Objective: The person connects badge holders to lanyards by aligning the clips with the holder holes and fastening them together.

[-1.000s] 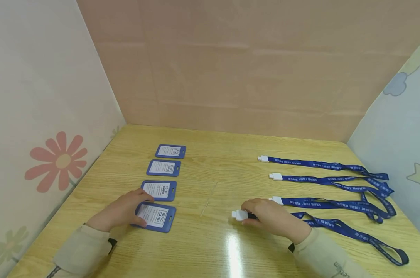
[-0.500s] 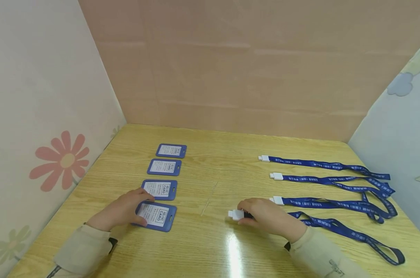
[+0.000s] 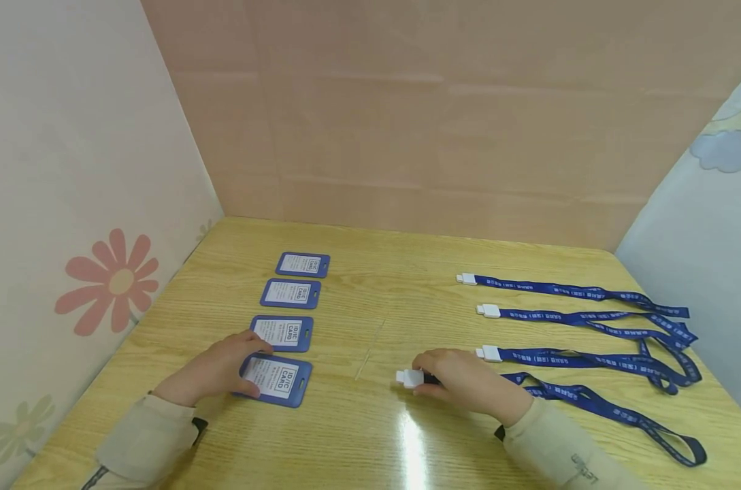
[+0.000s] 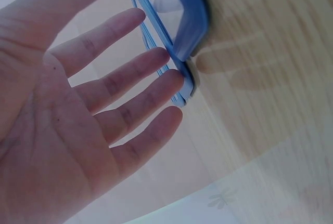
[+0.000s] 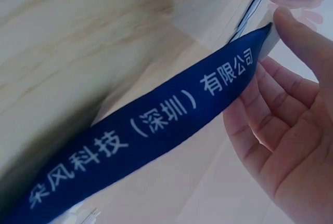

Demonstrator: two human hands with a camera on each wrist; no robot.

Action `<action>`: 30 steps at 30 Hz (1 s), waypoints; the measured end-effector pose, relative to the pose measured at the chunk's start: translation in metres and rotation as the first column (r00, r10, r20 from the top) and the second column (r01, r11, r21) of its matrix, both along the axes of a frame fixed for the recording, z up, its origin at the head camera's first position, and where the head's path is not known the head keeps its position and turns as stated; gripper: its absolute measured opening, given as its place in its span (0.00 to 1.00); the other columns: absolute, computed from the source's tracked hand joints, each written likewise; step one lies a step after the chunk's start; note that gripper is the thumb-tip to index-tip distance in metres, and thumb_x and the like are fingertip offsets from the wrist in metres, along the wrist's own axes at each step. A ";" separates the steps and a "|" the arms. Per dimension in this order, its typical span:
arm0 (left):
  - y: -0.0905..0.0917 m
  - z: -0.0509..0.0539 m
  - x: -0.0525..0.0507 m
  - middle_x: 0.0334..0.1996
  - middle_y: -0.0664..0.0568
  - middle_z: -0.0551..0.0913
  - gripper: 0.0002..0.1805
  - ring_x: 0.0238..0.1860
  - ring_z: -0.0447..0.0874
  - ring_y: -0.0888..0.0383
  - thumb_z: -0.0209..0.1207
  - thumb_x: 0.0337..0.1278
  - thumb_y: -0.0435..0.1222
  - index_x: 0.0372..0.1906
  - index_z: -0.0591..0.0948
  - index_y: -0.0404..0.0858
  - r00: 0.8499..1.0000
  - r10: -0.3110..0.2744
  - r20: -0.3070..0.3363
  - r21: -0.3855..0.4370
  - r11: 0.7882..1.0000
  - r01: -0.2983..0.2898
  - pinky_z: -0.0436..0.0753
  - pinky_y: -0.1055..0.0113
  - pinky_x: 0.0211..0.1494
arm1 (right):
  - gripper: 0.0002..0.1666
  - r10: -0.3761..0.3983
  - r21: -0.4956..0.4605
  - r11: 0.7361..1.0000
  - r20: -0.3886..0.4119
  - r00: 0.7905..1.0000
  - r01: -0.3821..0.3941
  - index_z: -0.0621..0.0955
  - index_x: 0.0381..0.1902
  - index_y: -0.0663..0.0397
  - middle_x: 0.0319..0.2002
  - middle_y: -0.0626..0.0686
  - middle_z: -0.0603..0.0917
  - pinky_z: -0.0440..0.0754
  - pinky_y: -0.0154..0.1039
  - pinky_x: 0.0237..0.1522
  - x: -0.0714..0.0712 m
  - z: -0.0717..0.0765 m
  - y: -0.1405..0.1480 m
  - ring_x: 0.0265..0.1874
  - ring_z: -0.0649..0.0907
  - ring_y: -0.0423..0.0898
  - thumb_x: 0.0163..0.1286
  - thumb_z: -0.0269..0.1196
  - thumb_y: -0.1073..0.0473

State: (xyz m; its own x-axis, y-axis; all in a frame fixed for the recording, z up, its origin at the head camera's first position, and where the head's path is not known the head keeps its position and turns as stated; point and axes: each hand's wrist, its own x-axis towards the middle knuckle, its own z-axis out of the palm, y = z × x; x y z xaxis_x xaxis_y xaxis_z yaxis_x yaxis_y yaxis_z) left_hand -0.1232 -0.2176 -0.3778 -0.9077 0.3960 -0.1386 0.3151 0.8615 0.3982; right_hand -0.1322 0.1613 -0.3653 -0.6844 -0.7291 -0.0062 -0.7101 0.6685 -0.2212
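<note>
Left hand [image 3: 223, 367] pinches the nearest card holder [image 3: 278, 380] at left of table [image 3: 346, 435], thumb on near edge, fingers at far edge; gap spans only the holder's width. Fingers nearly straight. Grip sits at the end away from the slot [image 3: 301, 383], presumably to leave it uncovered. Whether the holder is raised, I cannot tell.

Right hand [image 3: 468, 381] pinches the nearest lanyard [image 3: 563, 393] just behind its white clip [image 3: 410, 378], thumb and fingers closed together; the clip tip stays exposed, likely by choice. Strap trails right.

Other 3 card holders [image 3: 290, 293] lie in a column, slots rightward; other 3 lanyards [image 3: 535, 316] point clips leftward. Apparently arranged so slots and clips face each other.
</note>
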 end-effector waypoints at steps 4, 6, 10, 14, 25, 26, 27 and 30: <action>0.000 0.000 0.000 0.47 0.44 0.79 0.34 0.44 0.76 0.52 0.76 0.26 0.41 0.48 0.80 0.34 1.000 0.004 0.002 -0.001 1.000 -0.004 0.79 0.50 0.52 | 0.12 0.007 0.006 1.000 -0.006 1.000 -0.007 0.81 0.39 0.51 0.33 0.43 0.84 0.78 0.28 0.30 0.000 0.001 -0.003 0.28 0.77 0.33 0.60 0.65 0.51; 0.000 0.000 0.000 0.47 0.45 0.79 0.34 0.44 0.76 0.52 0.76 0.26 0.41 0.48 0.80 0.35 1.000 0.002 -0.001 -0.002 1.000 -0.002 0.79 0.50 0.52 | 0.13 0.013 0.007 1.000 -0.015 1.000 -0.013 0.81 0.38 0.51 0.33 0.43 0.84 0.78 0.28 0.30 0.000 0.001 -0.005 0.28 0.77 0.33 0.60 0.65 0.51; -0.001 -0.001 0.000 0.47 0.45 0.79 0.34 0.45 0.77 0.51 0.76 0.26 0.41 0.48 0.80 0.35 1.000 0.004 -0.004 0.001 1.000 -0.004 0.79 0.49 0.52 | 0.13 0.019 0.013 1.000 -0.027 0.999 -0.019 0.81 0.38 0.51 0.33 0.44 0.84 0.78 0.29 0.31 0.000 0.000 -0.007 0.28 0.78 0.33 0.59 0.65 0.50; -0.001 -0.001 0.000 0.47 0.45 0.79 0.34 0.46 0.77 0.51 0.76 0.26 0.40 0.48 0.80 0.35 1.000 0.016 0.000 0.000 1.000 -0.016 0.78 0.49 0.53 | 0.13 0.026 0.013 1.000 -0.015 1.000 -0.026 0.81 0.38 0.51 0.33 0.44 0.84 0.78 0.29 0.31 -0.001 -0.001 -0.010 0.28 0.78 0.33 0.60 0.65 0.50; 0.000 -0.001 0.000 0.48 0.45 0.79 0.34 0.45 0.77 0.52 0.76 0.27 0.41 0.48 0.80 0.35 1.000 0.024 0.008 -0.008 1.000 -0.024 0.78 0.50 0.53 | 0.13 0.066 0.012 0.998 0.002 0.998 -0.066 0.80 0.37 0.51 0.33 0.44 0.84 0.76 0.27 0.29 -0.004 -0.004 -0.017 0.27 0.75 0.31 0.60 0.65 0.50; 0.000 -0.001 0.000 0.48 0.44 0.79 0.34 0.46 0.77 0.52 0.76 0.27 0.41 0.48 0.80 0.34 1.000 0.023 0.007 -0.009 1.000 -0.023 0.78 0.49 0.53 | 0.13 0.067 0.013 0.998 0.005 0.998 -0.067 0.80 0.37 0.51 0.33 0.44 0.84 0.75 0.27 0.29 -0.004 -0.004 -0.018 0.27 0.75 0.31 0.60 0.64 0.50; -0.001 -0.002 0.000 0.48 0.45 0.79 0.34 0.46 0.77 0.52 0.76 0.27 0.40 0.49 0.80 0.35 1.000 0.028 0.009 -0.009 1.000 -0.028 0.78 0.50 0.54 | 0.13 0.068 0.013 0.998 0.008 0.998 -0.068 0.80 0.38 0.51 0.33 0.44 0.84 0.75 0.27 0.30 -0.005 -0.004 -0.018 0.27 0.75 0.31 0.60 0.64 0.50; -0.001 -0.003 -0.001 0.48 0.44 0.79 0.34 0.47 0.77 0.51 0.76 0.27 0.40 0.49 0.80 0.34 1.000 0.026 0.005 -0.012 1.000 -0.025 0.78 0.49 0.54 | 0.13 0.067 0.017 0.998 0.011 0.998 -0.068 0.80 0.38 0.51 0.33 0.44 0.84 0.75 0.26 0.29 -0.004 -0.003 -0.020 0.27 0.74 0.31 0.60 0.64 0.50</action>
State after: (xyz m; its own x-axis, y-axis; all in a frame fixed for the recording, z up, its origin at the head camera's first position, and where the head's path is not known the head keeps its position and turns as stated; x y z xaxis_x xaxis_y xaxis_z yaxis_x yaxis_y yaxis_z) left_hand -0.1237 -0.2187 -0.3808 -0.9167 0.3711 -0.1483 0.2908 0.8739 0.3895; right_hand -0.1366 0.1414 -0.3686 -0.6335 -0.7733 -0.0263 -0.7514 0.6230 -0.2172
